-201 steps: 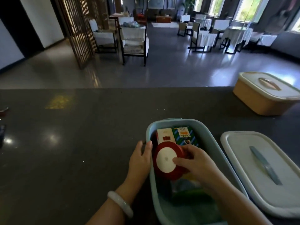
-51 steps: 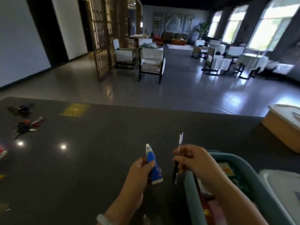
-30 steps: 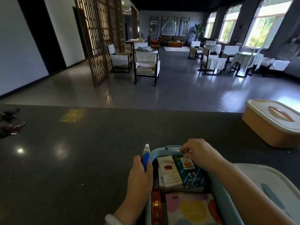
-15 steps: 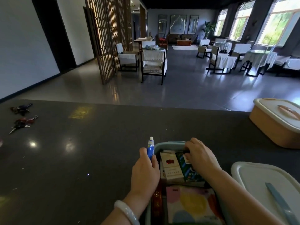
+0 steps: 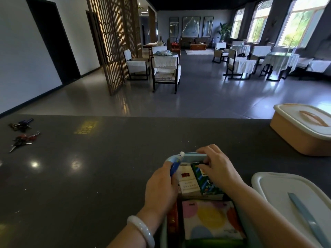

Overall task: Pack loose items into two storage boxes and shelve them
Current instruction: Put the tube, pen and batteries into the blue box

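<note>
A light blue storage box (image 5: 195, 156) stands open at the counter's near edge. Inside lie a white carton (image 5: 186, 178), a green carton (image 5: 206, 181), a colourful packet (image 5: 209, 219) and a red item (image 5: 172, 221). My left hand (image 5: 161, 187) grips a blue tube (image 5: 175, 166) with a white cap, tilted over the box's far left corner. My right hand (image 5: 217, 168) reaches into the far end of the box, its curled fingers on a dark pen (image 5: 201, 163) that is mostly hidden. The box's white lid (image 5: 279, 187) with a blue handle lies to the right.
An orange storage box (image 5: 295, 140) with its white lid on stands at the far right of the dark counter (image 5: 89, 176). Two bunches of keys (image 5: 22, 138) lie at the far left. Beyond the counter is a hall with chairs and tables.
Both hands came from the counter's left to the box. My right hand lowered the pen into the far end. My left hand has tipped the tube towards the box.
</note>
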Demonstrator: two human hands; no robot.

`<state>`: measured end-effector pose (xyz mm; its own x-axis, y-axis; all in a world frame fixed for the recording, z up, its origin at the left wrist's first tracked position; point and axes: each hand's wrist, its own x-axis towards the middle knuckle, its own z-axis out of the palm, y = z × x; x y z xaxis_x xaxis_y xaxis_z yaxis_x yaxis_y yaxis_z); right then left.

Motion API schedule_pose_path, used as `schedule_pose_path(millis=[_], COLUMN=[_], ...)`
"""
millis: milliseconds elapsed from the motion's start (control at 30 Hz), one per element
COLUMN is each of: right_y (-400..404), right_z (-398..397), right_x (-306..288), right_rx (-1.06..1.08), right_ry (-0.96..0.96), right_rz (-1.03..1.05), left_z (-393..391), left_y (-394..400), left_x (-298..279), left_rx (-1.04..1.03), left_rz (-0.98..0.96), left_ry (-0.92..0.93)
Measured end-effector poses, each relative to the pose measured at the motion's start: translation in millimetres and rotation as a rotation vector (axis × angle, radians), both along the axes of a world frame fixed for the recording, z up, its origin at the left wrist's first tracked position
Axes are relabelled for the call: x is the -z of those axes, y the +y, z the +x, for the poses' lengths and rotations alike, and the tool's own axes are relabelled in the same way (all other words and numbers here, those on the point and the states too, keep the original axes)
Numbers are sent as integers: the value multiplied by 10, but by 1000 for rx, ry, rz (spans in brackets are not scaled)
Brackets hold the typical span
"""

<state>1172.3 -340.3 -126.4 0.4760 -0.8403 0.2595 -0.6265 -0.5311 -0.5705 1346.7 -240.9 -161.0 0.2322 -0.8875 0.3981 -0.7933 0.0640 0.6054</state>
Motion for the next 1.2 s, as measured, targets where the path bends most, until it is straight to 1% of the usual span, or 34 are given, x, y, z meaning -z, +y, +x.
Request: schedule_pose_path(millis=[33, 100, 133, 200, 267, 333, 367, 400, 467, 500, 567, 633, 733, 833, 933, 1100, 1200], right_y=[74, 214, 273, 344, 364, 364, 352, 332, 270, 228, 149, 84, -3, -73, -109, -135, -123], right_z=[18, 34, 21, -43, -129, -204, -242, -275, -342, -367, -375, -335, -231, -131, -75, -47, -43], right_x=[-15, 5, 20, 29, 33, 45, 58, 76, 118, 139, 168, 184, 168, 138, 140, 179, 221], right_rx=[-66, -161, -174, -169, -178, -186, -177, -155, -82, -44, 9, 32, 53, 84, 111, 140, 166], right_ry=[16, 91, 139, 199, 192, 112, 76, 58, 56, 64, 111, 156, 226, 261, 274, 233, 155], right_rz=[-39, -167, -234, -358, -435, -405, -367, -327, -242, -208, -155, -96, -16, 35, 92, 101, 127], left_z=[-6, -13, -11, -15, -32, -68, -71, -61, -24, -8, 8, 21, 34, 31, 35, 35, 34], left_y=[9, 21, 31, 50, 42, 39, 33, 19, 3, 0, -9, -32, -48, -50, -77, -112, -126], left_x=[-17, -46, -62, -99, -132, -192, -200, -188, -131, -96, -20, 23, 28, 47, 73, 118, 138], left_rx=[27, 94, 122, 219, 354, 417, 401, 333, 138, 59, -32, -74, -83, -63, -85, -104, -122], left_rz=[-17, -30, -19, 27, 72, 80, 62, 28, -26, -22, 60, 152, 203, 194, 195, 178, 170], left_ry=[-32, -15, 31, 178, 322, 382, 383, 335, 168, 129, 140, 223, 321, 324, 318, 315, 286])
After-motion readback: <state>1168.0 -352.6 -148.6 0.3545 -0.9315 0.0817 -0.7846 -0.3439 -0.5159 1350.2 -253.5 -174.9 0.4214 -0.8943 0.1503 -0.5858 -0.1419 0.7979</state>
